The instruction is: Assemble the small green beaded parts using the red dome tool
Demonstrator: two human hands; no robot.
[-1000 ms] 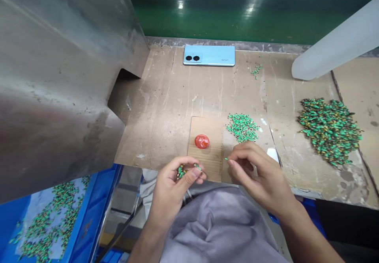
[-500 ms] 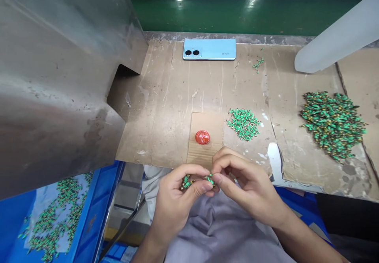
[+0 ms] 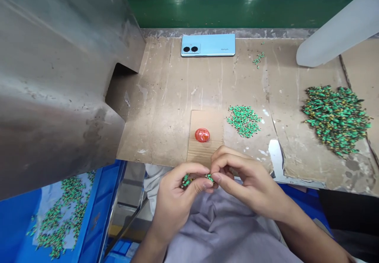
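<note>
Curled at the table's front edge, my left hand (image 3: 177, 196) holds several small green pieces (image 3: 186, 181) with dark and yellowish ends in its palm and between thumb and forefinger. The thumb and forefinger of my right hand (image 3: 242, 180) pinch together against the left fingertips, at one of these pieces; the exact grip is too small to make out. Just beyond the hands, a small round red dish (image 3: 202, 135) sits on a piece of cardboard (image 3: 204, 117). To its right lies a flat pile of smaller green pieces (image 3: 244, 121).
A larger heap of green pieces (image 3: 336, 119) lies at the right. A light blue phone (image 3: 211, 45) rests at the back, near a few scattered pieces (image 3: 258, 59). A metal housing (image 3: 59, 77) stands left, above a blue bin (image 3: 97, 211). A white tube (image 3: 337, 30) reaches in from the right.
The view has shifted slightly, so the table's things sit a little higher. Both hands stay together in nearly the same pose, with small movement of the right fingertips.
</note>
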